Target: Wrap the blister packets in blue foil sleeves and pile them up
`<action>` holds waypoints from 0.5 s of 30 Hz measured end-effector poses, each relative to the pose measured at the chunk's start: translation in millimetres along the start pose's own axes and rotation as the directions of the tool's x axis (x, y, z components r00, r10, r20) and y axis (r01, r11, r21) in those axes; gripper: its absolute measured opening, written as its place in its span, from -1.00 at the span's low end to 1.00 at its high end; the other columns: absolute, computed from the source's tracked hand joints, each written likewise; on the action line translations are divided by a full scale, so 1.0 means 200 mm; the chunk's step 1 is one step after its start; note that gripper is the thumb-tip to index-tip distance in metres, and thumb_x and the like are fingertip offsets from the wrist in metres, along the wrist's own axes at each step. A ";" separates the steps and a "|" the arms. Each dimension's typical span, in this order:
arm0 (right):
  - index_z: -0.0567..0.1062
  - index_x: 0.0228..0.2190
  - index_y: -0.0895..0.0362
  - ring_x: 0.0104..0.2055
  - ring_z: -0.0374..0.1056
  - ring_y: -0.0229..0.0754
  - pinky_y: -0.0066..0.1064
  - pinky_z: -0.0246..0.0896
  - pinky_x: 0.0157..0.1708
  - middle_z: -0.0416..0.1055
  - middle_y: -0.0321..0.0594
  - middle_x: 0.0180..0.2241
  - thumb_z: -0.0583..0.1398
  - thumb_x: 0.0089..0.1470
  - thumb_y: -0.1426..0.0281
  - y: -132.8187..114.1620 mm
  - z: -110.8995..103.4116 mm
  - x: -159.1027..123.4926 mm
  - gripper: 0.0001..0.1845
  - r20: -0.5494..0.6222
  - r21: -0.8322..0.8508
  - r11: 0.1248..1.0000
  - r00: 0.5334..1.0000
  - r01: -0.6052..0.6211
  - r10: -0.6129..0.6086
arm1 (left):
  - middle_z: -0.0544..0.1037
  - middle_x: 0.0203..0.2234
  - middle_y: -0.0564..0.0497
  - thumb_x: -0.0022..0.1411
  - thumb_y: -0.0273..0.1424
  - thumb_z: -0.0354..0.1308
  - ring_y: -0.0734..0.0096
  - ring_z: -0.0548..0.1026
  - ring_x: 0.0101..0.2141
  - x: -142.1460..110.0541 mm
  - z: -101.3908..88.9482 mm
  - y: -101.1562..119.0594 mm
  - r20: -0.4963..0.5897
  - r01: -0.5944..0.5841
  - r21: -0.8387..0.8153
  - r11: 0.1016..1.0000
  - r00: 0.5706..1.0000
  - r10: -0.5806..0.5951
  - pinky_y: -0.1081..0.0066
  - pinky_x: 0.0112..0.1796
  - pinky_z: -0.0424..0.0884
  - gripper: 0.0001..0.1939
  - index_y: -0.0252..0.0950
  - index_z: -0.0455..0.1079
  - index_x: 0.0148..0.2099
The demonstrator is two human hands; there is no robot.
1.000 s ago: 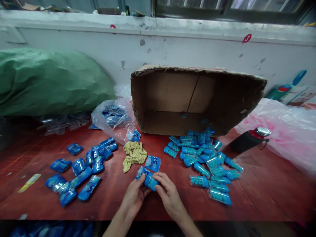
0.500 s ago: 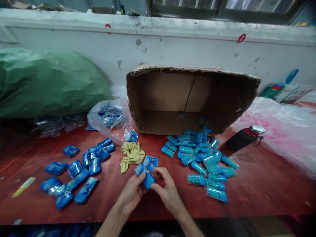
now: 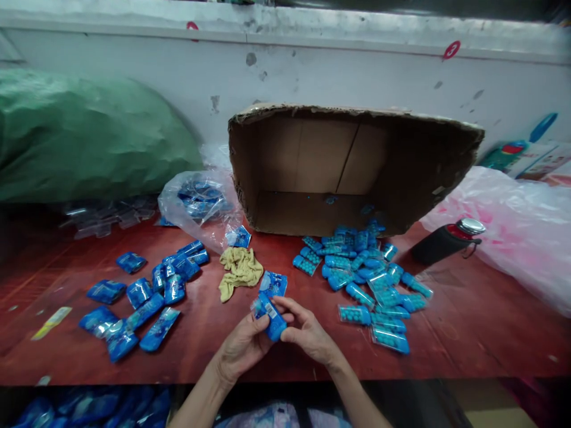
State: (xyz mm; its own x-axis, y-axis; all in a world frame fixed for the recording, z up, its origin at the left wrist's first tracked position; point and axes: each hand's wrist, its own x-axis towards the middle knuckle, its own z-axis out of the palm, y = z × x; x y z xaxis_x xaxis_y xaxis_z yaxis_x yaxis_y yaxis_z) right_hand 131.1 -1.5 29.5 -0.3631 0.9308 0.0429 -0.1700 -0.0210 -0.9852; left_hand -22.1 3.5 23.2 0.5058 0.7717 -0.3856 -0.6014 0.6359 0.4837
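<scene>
Between my two hands, above the front of the red table (image 3: 312,362), is a small blue container (image 3: 274,324) with a barcode on its printed wrapper. My left hand (image 3: 246,346) grips it from the left, thumb on top. The fingers of my right hand (image 3: 311,334) pinch its right side and lower end. Just beyond it lies a flat blue printed wrapper (image 3: 273,284), beside a crumpled yellow cloth (image 3: 241,270). To the right is a pile of clear containers of small blue balls (image 3: 352,312). On the left lie several wrapped blue containers (image 3: 147,312).
An open cardboard box (image 3: 303,214) lies on its side at the back, with a plastic bag of blue wrappers (image 3: 200,202) left of it. A black bottle (image 3: 439,242) stands right. A green sack (image 3: 89,139) and pinkish plastic bag (image 3: 513,220) flank the table.
The blue container has been turned so its barcode side shows. Both hands stay closed on it. The camera view has tipped downward slightly.
</scene>
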 end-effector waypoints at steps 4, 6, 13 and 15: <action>0.36 -0.05 -0.03 -0.05 0.26 -0.16 -0.30 0.12 -0.03 0.36 -0.31 -0.08 0.14 -0.12 0.56 0.03 0.01 0.00 -0.46 -0.077 -0.107 0.994 0.997 0.011 -0.019 | 0.57 -0.36 -0.09 0.07 -0.49 0.12 0.36 0.51 -0.30 0.02 0.01 -0.06 -0.132 -0.050 -0.070 0.996 0.990 0.041 0.40 -0.22 0.40 -0.82 -0.38 0.42 -0.23; 0.35 -0.05 -0.02 -0.10 0.28 -0.17 -0.32 0.15 -0.06 0.37 -0.29 -0.11 0.14 -0.08 0.53 0.07 0.02 -0.01 -0.49 -0.121 -0.155 0.988 0.992 0.018 -0.038 | 0.57 -0.41 -0.06 0.07 -0.47 0.12 0.39 0.52 -0.36 0.02 0.02 -0.09 -0.244 -0.074 -0.096 0.993 0.969 0.049 0.41 -0.26 0.43 -0.85 -0.37 0.42 -0.26; 0.31 -0.01 0.07 -0.40 0.30 -0.28 -0.44 0.27 -0.30 0.42 -0.27 -0.30 0.11 0.02 0.36 0.21 0.12 -0.02 -0.56 -0.327 -0.313 0.948 0.932 0.050 -0.157 | 0.56 -0.44 -0.11 0.11 -0.42 0.08 0.32 0.52 -0.37 -0.01 0.07 -0.13 -0.335 -0.095 -0.103 0.990 0.941 0.055 0.35 -0.29 0.45 -0.82 -0.40 0.42 -0.27; 0.29 -0.01 0.07 -0.29 0.32 -0.24 -0.41 0.24 -0.22 0.40 -0.24 -0.23 0.14 0.00 0.37 0.19 0.13 -0.01 -0.54 -0.279 -0.305 0.950 0.947 0.070 -0.159 | 0.56 -0.45 -0.11 0.12 -0.44 0.05 0.31 0.52 -0.37 -0.04 0.08 -0.08 -0.378 -0.119 -0.106 0.987 0.923 0.071 0.33 -0.27 0.45 -0.84 -0.40 0.42 -0.30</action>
State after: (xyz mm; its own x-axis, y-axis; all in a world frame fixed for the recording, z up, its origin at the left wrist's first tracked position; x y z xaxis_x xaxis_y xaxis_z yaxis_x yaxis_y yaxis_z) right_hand 101.8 -14.4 -4.5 -0.0616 0.9866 0.1514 0.0921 0.1566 -0.9834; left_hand -7.2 -12.4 31.6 0.1904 0.7623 -0.6186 -0.7195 0.5370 0.4404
